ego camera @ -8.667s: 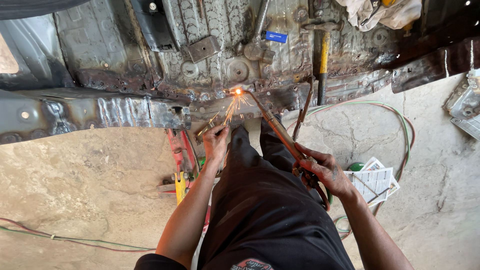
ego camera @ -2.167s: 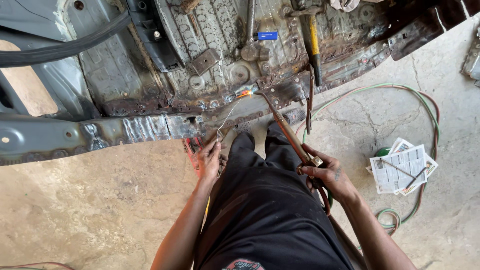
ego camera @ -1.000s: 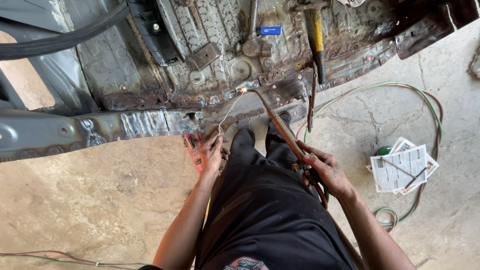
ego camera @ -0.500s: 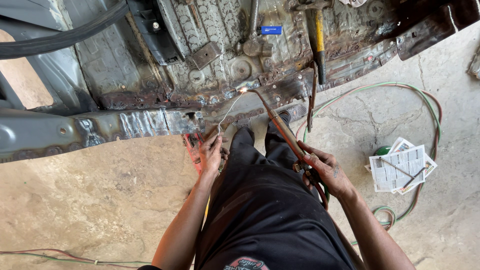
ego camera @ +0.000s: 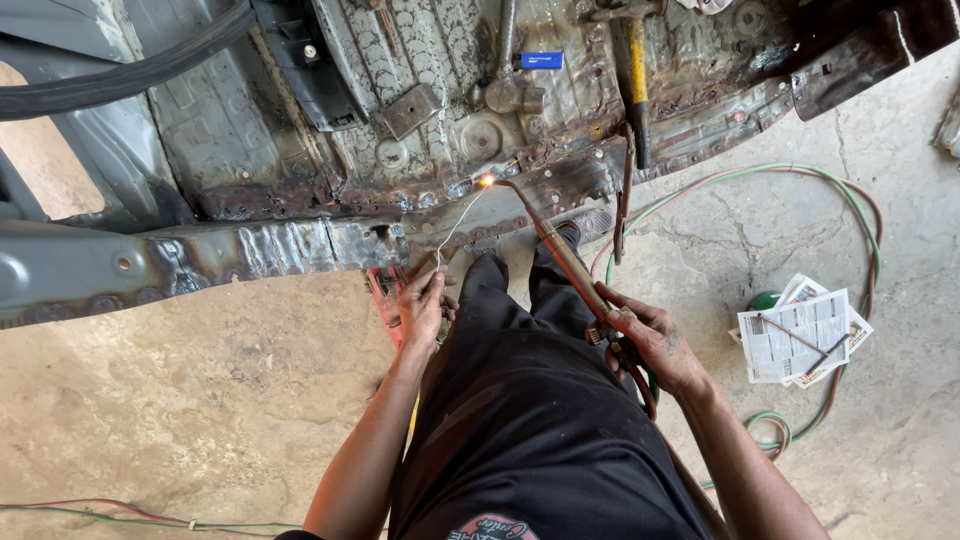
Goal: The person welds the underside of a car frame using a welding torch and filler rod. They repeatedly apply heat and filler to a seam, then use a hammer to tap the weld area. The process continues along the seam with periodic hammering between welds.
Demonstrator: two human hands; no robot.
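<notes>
- While the small orange flame (ego camera: 487, 181) burns at upper centre of the frame, both hands sit low of it, at mid-frame, each feeding a long thing up toward that one spot.
- Right hand (ego camera: 655, 340): fingers wrapped tight round the grip of the long copper-coloured gas torch (ego camera: 560, 255). Torch axis runs from lower right up to upper left; its bent tip ends at the flame.
- Left hand (ego camera: 423, 308): fingers pinched together on the low end of a thin silvery filler wire (ego camera: 455, 222). Wire axis runs from lower left up to the right, curving, its far end just beside the flame.
- The two axes converge as a narrow V on the rusty, scorched sheet-metal seam of the car floor (ego camera: 560, 170); the seam lies straight ahead of the knees, above both hands in frame.
- Left hand looks nearer the seam than the right; the torch is the longer reach.
- Green and red twin hoses (ego camera: 800, 180) loop across the concrete at right and lead back toward the torch hand.
- Containers: only a green round thing (ego camera: 766, 299) at right, mostly hidden under a stack of printed papers (ego camera: 800, 330); contents cannot be told.
- A yellow-handled hammer (ego camera: 636, 80) lies on the floor pan, upper right of the flame, apart from both hands.
</notes>
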